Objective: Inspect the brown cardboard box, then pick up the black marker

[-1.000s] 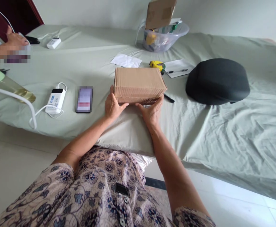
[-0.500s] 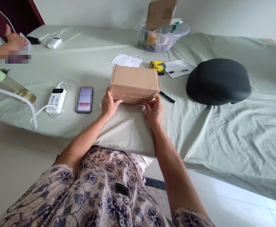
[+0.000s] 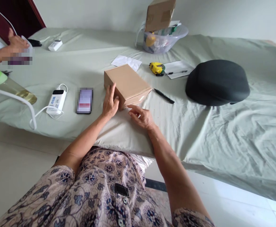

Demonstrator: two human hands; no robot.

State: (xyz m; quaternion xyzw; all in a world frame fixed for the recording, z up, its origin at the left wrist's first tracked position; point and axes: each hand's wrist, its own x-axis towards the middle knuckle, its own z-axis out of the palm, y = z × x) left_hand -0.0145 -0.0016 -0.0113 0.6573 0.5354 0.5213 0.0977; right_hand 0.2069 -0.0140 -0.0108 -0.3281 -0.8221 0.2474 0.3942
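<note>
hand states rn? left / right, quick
Left hand: open, fingers flat against the near-left side of the cardboard box, not gripping.
Right hand: open, holding nothing, fingers spread just below the box's near corner.

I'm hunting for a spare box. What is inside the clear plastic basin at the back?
A cardboard box stands upright in the clear plastic basin, above yellow and green items; everything below them is blurred and covered.

print on the power bank (image 3: 56, 101) is illegible.
</note>
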